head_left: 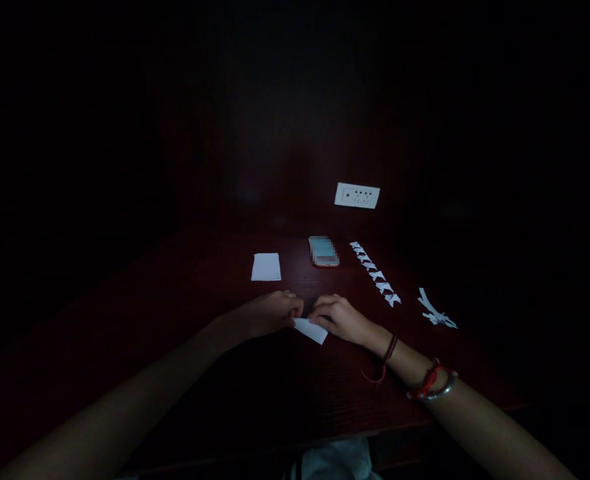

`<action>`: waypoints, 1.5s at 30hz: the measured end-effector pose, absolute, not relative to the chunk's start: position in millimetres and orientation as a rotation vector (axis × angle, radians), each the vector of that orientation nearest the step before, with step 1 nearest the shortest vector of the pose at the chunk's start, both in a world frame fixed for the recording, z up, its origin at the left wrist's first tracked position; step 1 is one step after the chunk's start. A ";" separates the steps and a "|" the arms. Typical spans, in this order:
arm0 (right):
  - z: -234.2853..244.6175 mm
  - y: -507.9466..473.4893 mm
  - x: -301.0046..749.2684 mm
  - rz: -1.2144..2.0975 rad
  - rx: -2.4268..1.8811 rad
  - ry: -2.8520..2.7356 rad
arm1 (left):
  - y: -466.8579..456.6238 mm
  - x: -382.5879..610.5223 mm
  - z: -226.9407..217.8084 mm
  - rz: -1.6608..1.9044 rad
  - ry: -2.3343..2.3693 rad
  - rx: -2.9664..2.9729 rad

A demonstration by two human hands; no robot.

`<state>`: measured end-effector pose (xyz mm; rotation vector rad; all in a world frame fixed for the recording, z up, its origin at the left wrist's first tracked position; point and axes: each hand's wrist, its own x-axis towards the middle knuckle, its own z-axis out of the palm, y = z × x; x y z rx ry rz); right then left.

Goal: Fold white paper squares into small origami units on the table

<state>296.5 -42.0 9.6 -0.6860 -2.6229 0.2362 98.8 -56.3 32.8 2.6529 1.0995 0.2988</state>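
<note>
A small folded piece of white paper [313,331] lies between my hands near the middle of the dark red table. My left hand [277,312], with a ring on one finger, has its fingers curled and closed on the paper's left end. From the other side, my right hand [343,319] grips the paper's upper right edge, thumb and fingertips pressed together on it. Dark and red cords and a silver bangle circle my right wrist and forearm. Beyond my left hand sits a white square of paper [266,267], apart from both hands.
A phone [323,251] with a lit screen lies farther back. Right of it runs a row of small folded white paper pieces [375,272]. Thin white paper strips [437,316] lie in a heap at the right. A white socket panel [357,195] is on the back wall.
</note>
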 end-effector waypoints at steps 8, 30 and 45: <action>7.6 -43.5 302.0 0.015 -0.593 -2.726 | -67.6 100.6 30.8 0.150 1.045 3.035; 18.0 -23.0 284.4 0.462 -0.755 -2.793 | -85.9 103.2 44.0 0.189 1.106 2.676; 14.3 -34.7 279.4 0.513 -0.899 -2.672 | -63.6 103.4 23.1 0.421 1.350 2.424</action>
